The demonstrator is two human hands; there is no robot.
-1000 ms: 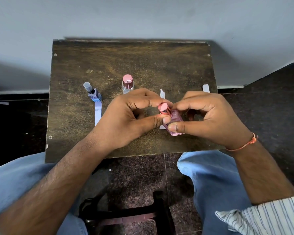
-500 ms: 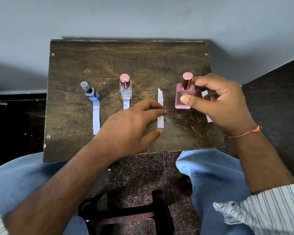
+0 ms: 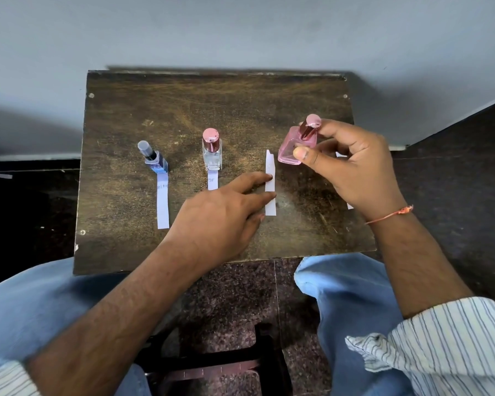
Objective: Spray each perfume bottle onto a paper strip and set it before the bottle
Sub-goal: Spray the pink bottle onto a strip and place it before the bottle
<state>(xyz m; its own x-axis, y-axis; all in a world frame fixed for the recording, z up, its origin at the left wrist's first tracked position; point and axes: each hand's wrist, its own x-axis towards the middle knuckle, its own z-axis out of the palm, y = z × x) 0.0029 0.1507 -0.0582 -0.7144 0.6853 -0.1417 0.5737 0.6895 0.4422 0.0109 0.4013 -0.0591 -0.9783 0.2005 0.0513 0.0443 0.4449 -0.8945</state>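
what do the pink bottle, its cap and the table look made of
Pink bottle: likely glass, translucent and glossy, though clear plastic is possible. Cap: shiny pink metallic finish, metal or plated plastic. Table: dark worn wood, with visible grain and scratches.

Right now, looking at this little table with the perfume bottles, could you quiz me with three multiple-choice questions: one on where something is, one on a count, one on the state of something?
1. Where is the pink bottle?
A. Standing on the table
B. Held in the right hand
C. Lying on the floor

2. How many perfume bottles are in view?
A. Two
B. Three
C. Five

3. What is the left hand doing?
A. Resting fingers on a paper strip
B. Gripping a bottle
C. Hanging off the table

Answers:
1. B: the right hand pinches it, tilted, above the table.
2. B: the blue bottle, the clear bottle and the pink one.
3. A: the left hand lies flat, fingertips touching the paper strip.
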